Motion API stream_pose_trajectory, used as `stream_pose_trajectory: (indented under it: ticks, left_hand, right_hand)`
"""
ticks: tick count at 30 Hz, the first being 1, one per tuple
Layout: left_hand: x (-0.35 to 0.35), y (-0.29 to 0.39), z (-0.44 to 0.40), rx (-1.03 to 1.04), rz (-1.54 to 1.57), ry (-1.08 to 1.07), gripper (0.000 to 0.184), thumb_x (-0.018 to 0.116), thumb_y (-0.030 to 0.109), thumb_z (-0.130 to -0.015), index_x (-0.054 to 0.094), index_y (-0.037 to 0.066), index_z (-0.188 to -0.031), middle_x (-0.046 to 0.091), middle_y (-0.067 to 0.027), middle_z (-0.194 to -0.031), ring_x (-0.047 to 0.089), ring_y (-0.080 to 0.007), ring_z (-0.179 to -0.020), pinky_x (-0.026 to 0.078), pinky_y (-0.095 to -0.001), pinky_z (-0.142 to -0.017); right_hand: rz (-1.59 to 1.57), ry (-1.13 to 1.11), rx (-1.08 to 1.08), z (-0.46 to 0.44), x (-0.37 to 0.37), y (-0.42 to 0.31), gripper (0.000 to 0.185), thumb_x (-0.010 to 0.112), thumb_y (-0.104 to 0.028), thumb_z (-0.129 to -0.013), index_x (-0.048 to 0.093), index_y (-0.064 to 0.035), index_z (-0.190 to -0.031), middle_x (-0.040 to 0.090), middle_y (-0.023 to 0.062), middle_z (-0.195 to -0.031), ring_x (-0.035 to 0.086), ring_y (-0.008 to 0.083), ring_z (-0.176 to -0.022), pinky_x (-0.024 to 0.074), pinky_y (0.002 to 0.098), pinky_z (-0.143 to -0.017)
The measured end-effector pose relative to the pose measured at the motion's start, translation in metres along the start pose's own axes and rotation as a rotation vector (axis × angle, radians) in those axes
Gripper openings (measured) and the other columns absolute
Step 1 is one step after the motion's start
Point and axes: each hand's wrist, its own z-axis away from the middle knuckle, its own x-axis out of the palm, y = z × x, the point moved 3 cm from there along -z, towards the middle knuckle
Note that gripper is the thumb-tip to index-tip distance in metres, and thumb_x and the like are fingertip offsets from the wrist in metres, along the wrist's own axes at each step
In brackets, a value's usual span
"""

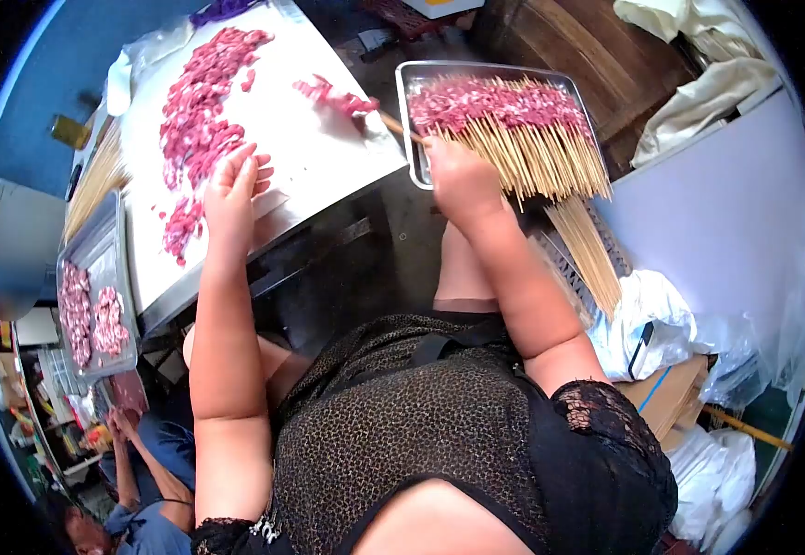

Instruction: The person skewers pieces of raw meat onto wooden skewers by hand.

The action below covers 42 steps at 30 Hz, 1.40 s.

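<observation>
My right hand (pixel 464 176) is closed around the lower part of a wooden skewer (pixel 402 128), near the corner of the metal tray. Raw meat pieces (pixel 340 99) are threaded on that skewer, which points left over the white board (pixel 315 153). My left hand (pixel 233 190) is at the right edge of a long pile of raw meat pieces (pixel 197 111), its fingers curled in. Whether a piece of meat is between them is hidden. The metal tray (pixel 414 171) bears rows of finished meat skewers (pixel 504 111), bare ends towards me.
Bare skewers (pixel 588 254) lie in a bundle at right, more (pixel 97 180) at the board's left. Another tray (pixel 125 268) holds meat. A co-worker (pixel 148 472) sits at lower left. Plastic bags (pixel 648 314) and cardboard (pixel 671 393) are beside me on the right.
</observation>
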Motion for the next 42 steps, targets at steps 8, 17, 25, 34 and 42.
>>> stream_pose_trajectory:
  ticks: [8, 17, 25, 34, 42]
  left_hand:
    - [0.017, -0.015, 0.001, -0.022, 0.000, -0.038, 0.025, 0.053, 0.011, -0.091, 0.057, 0.002, -0.113, 0.063, -0.0058, -0.099, 0.057, -0.0093, -0.085, 0.048, -0.0230, -0.076]
    - [0.011, 0.008, 0.006, 0.154, -0.046, -0.013, 0.023, 0.052, 0.010, -0.091, 0.057, 0.000, -0.111, 0.064, -0.0082, -0.095, 0.059, -0.0126, -0.082, 0.048, -0.0255, -0.075]
    - [-0.007, 0.014, 0.006, 0.245, -0.027, 0.050, 0.023, 0.049, 0.009, -0.092, 0.057, -0.002, -0.111, 0.063, -0.0124, -0.100, 0.061, -0.0151, -0.085, 0.049, -0.0272, -0.077]
    - [-0.075, 0.042, 0.006, 0.286, 0.092, 0.319, 0.025, 0.052, 0.007, -0.089, 0.055, -0.006, -0.111, 0.064, -0.0118, -0.094, 0.062, -0.0140, -0.075, 0.050, -0.0249, -0.068]
    - [-0.126, 0.056, -0.010, 0.241, -0.050, 0.281, 0.029, 0.057, 0.012, -0.086, 0.056, -0.002, -0.112, 0.064, -0.0096, -0.099, 0.062, -0.0132, -0.080, 0.048, -0.0241, -0.072]
  right_hand:
    - [0.248, -0.294, 0.595, 0.054, 0.021, 0.160, 0.020, 0.043, -0.016, -0.088, 0.058, -0.0032, -0.094, 0.062, 0.0177, -0.080, 0.062, 0.0351, -0.075, 0.0498, 0.0453, -0.066]
    - [0.176, -0.783, 0.798, 0.203, -0.050, 0.203, 0.023, 0.056, -0.021, -0.080, 0.066, -0.0014, -0.077, 0.064, 0.0201, -0.082, 0.061, 0.0366, -0.082, 0.0473, 0.0442, -0.074]
    - [0.405, -0.431, 1.031, 0.343, -0.058, 0.254, 0.027, 0.041, -0.012, -0.083, 0.061, 0.0023, -0.095, 0.061, 0.0237, -0.097, 0.059, 0.0385, -0.093, 0.0476, 0.0468, -0.076]
    - [0.532, -0.796, 0.864, 0.376, -0.038, 0.289, 0.036, 0.035, -0.023, -0.088, 0.063, -0.0007, -0.090, 0.063, 0.0226, -0.090, 0.061, 0.0367, -0.088, 0.0489, 0.0457, -0.073]
    - [0.085, -0.354, 1.235, 0.327, -0.114, 0.215, 0.044, 0.029, -0.025, -0.092, 0.060, 0.0050, -0.093, 0.061, 0.0251, -0.094, 0.056, 0.0409, -0.091, 0.0428, 0.0418, -0.079]
